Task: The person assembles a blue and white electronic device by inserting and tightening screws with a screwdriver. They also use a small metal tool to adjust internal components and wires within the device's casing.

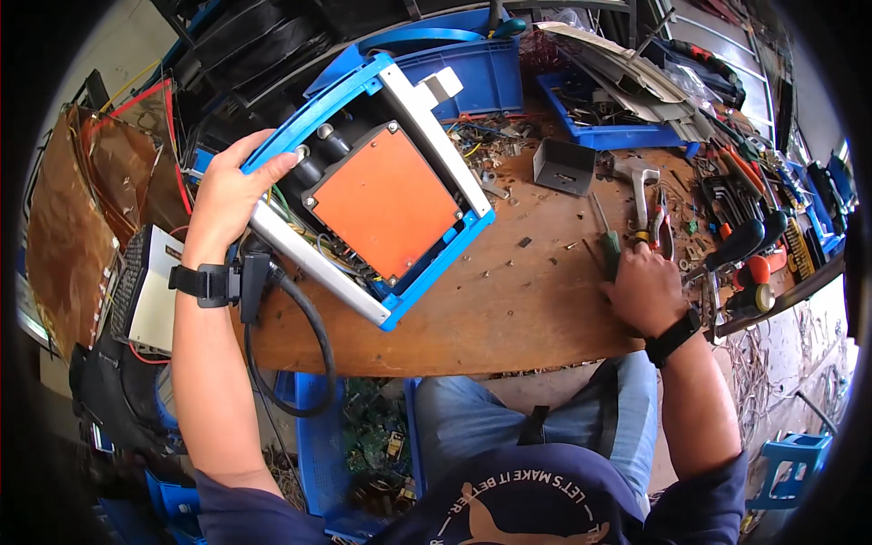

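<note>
Electronics filled the blue-framed device [381, 195], a boxy unit with white side rails, a flat orange square plate at its centre, and dark cylindrical parts and loose wires showing along one side. It lay tilted on the left part of the worn wooden surface [509, 300], its upper edge propped up. The left hand [227, 195] gripped the blue plastic rim at the device's upper left corner, fingers curled over the edge and closed on it. A thick black cable [309, 336] looped down from under the unit past the surface's front edge.

The right hand [643, 289] rested well apart on the right side, fingers bent around the green handle of a screwdriver [607, 241] whose thin metal shaft pointed away from the person. Just beyond lay a steel hammer [641, 182], a small grey metal box [563, 165], pliers and scattered screws. Blue plastic bins [481, 73] stood along the far edge.
</note>
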Available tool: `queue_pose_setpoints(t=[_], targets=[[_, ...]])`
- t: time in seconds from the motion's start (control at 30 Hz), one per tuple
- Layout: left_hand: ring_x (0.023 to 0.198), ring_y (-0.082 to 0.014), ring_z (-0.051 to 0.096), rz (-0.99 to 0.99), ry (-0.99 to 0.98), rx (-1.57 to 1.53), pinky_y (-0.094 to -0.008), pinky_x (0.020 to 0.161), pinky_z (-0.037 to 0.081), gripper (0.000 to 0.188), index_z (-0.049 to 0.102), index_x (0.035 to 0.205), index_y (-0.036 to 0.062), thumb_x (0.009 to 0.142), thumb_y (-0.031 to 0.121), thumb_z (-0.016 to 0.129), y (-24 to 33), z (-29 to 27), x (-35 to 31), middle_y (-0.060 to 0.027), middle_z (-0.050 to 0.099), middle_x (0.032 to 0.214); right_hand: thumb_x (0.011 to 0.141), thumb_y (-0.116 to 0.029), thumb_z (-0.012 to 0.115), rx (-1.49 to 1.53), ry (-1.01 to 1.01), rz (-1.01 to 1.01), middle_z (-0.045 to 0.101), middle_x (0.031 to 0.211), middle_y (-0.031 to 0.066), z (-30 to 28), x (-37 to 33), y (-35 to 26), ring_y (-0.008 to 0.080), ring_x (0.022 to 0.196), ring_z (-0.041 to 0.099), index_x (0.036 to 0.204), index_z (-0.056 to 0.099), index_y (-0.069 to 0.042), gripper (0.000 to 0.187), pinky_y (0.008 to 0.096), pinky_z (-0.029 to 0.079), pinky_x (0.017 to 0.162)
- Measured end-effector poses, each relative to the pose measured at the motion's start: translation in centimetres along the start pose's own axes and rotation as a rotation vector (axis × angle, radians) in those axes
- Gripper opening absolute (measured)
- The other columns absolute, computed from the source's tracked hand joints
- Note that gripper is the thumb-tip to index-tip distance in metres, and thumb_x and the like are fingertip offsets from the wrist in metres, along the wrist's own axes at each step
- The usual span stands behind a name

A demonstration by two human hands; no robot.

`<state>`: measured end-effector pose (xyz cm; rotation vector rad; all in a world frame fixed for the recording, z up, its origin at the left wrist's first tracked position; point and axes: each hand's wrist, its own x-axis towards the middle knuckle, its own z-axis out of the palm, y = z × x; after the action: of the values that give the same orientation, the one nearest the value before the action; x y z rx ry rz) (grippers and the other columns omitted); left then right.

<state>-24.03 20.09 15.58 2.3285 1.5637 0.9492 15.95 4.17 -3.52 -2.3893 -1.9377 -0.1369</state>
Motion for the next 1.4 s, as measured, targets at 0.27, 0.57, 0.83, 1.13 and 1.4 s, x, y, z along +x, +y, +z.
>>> queue_pose_setpoints(t=[0.27, 0.57, 0.83, 1.13, 1.4], targets=[[0.094, -0.0161, 0.067, 0.01, -0.028, 0.0, -0.0288, 0.089, 0.051, 0.061, 0.061, 0.127, -0.0044, 0.072, 0.008, 0.083, 0.3, 0.3, 0.1, -0.0109, 0.072, 0.107, 0.077, -0.028, 0.066, -0.04, -0.066, 0.038, 0.069, 0.097, 0.0211, -1.3, 2.0, 0.1, 0.0359, 0.088, 0.07, 0.091, 0.068, 0.002, 0.032, 0.044, 0.056, 0.078], [0.084, -0.0271, 0.072, 0.103, 0.095, 0.079, -0.0351, 0.079, 0.054, 0.045, 0.07, 0.112, 0.0046, 0.072, 0.019, 0.085, -0.3, 0.5, -0.3, -0.0177, 0.073, 0.091, 0.079, -0.017, 0.069, 0.21, 0.367, 0.059, 0.068, 0.089, 0.0206, -11.2, -0.2, -0.4, 0.0399, 0.085, 0.066, 0.101, 0.063, -0.001, 0.028, 0.0471, 0.051, 0.075], [0.096, -0.0268, 0.071, -0.013, 0.044, 0.051, -0.0343, 0.087, 0.054, 0.058, 0.065, 0.123, -0.0007, 0.07, 0.013, 0.084, 1.1, 0.0, -0.9, -0.0207, 0.071, 0.106, 0.077, -0.014, 0.073, 0.855, 0.37, -0.208, 0.071, 0.093, 0.0195, -16.4, 0.0, -4.3, 0.0298, 0.085, 0.071, 0.108, 0.068, 0.002, 0.035, 0.0352, 0.053, 0.08], [0.097, -0.0251, 0.071, -0.016, 0.059, 0.054, -0.0334, 0.089, 0.054, 0.057, 0.065, 0.123, -0.0009, 0.071, 0.014, 0.083, -0.5, 0.9, 0.3, -0.0189, 0.072, 0.108, 0.081, -0.02, 0.072, 1.047, 0.434, -0.4, 0.07, 0.084, 0.0196, -16.3, 6.0, -8.1, 0.029, 0.078, 0.07, 0.103, 0.068, 0.005, 0.034, 0.0354, 0.054, 0.075], [0.086, -0.0151, 0.068, -0.02, 0.022, 0.145, -0.0293, 0.08, 0.052, 0.055, 0.063, 0.128, 0.0013, 0.074, 0.01, 0.075, -0.8, 0.8, 1.0, -0.0117, 0.073, 0.101, 0.08, -0.024, 0.07, 1.177, 0.44, -0.41, 0.07, 0.088, 0.0236, -13.6, 6.8, -9.6, 0.0361, 0.083, 0.071, 0.104, 0.069, 0.005, 0.038, 0.0389, 0.055, 0.078]])
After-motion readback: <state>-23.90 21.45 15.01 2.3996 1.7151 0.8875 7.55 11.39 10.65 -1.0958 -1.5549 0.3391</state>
